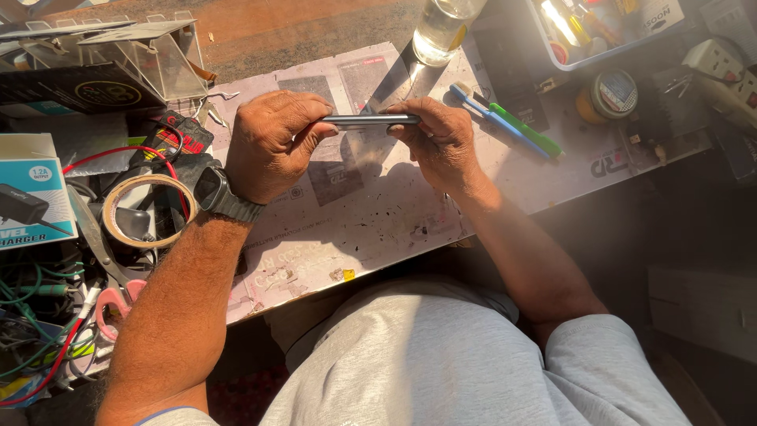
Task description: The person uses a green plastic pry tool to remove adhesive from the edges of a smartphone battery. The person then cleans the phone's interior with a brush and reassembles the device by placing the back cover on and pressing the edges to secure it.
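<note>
Head view, nearest first: the left hand [272, 146], a watch [217, 193] on its wrist, and the right hand [441, 142] pinch the two ends of a thin dark phone [371, 120], seen edge-on, probably, above the paper-covered table [355, 229]. Beyond lie a blue tool [489, 118], a green pen [528, 130] and a glass [441, 28].

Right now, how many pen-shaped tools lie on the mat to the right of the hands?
2: a blue tool and a green tool, side by side just past the right hand. More may be hidden in the tray above.
</note>
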